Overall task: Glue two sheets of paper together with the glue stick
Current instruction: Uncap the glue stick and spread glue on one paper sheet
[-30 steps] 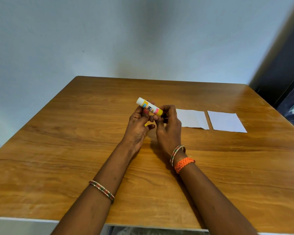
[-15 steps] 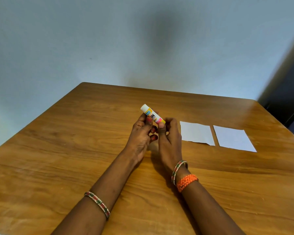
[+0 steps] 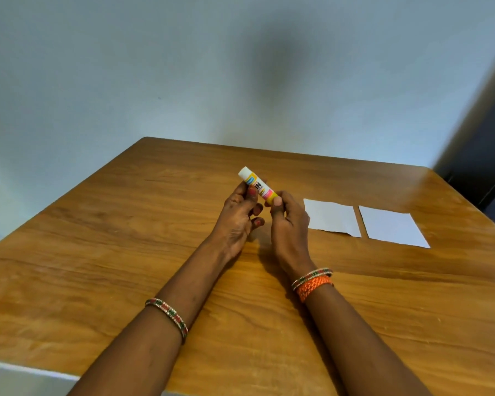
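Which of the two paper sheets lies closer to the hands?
The left sheet. It lies just beside the right hand, which holds the glue stick together with the left hand. The other sheet lies farther right, across a narrow gap.

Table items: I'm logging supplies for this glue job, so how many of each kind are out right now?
Glue stick: 1, held above the table by the left hand and right hand.
Paper sheets: 2, the near sheet and the far sheet, flat, side by side, apart.
Total: 3
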